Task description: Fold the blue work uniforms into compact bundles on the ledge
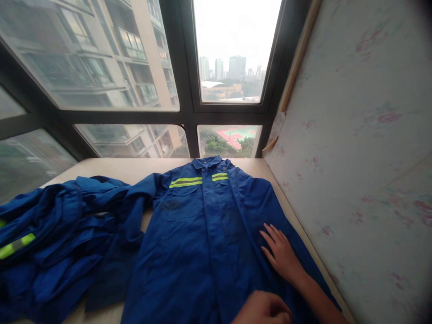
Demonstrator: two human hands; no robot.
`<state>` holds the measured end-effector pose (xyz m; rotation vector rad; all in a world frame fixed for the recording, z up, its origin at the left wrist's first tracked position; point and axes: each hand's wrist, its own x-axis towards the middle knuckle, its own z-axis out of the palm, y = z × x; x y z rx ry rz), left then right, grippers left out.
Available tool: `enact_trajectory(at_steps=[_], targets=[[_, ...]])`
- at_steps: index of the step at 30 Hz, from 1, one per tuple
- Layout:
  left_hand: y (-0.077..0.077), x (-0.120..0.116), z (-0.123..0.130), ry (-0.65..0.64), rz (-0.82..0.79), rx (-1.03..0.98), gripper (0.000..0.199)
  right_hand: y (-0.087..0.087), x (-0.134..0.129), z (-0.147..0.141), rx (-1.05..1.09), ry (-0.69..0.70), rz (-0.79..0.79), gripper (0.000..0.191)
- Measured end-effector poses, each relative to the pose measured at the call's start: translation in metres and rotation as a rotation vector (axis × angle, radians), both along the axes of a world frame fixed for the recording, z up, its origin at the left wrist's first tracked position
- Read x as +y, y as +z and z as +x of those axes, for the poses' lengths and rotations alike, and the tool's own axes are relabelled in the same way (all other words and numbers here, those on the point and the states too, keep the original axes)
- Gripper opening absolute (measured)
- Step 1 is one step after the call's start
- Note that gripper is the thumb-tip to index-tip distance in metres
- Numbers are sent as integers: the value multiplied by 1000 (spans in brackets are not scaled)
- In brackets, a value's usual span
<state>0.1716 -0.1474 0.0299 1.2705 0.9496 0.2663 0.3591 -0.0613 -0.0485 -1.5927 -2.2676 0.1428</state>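
Lying flat, blue jacket (pixel 178 252), beneath open right grip (pixel 281 253)

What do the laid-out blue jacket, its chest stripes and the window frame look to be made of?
Jacket: matte woven cloth, likely cotton or a blend, going by the soft creases.
Chest stripes: yellow-green tape with a grey centre band, probably reflective.
Window frame: smooth dark straight bars, likely coated metal; plastic possible.

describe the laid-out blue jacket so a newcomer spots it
Below the window is a pale ledge. On it, near the floral wall, lies the blue jacket, collar toward the glass and the right hand on it. Unlike the crumpled blue heap to the left, it is spread out, yellow-green stripes across its chest.
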Motion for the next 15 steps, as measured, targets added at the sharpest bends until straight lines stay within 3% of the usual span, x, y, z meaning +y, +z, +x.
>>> enact_trajectory(at_steps=[3, 6, 10, 15], targets=[[15, 24, -19, 120, 394, 176, 34, -10, -5, 0, -122, 16, 28, 48], [14, 43, -43, 217, 733, 421, 44, -9, -11, 3, -172, -2, 47, 50], [-7, 53, -98, 277, 986, 759, 46, -6, -28, 2, -177, -24, 79, 57], [-37, 37, -191, 514, 1116, 1128, 42, -20, -42, -5, -173, -48, 87, 55]])
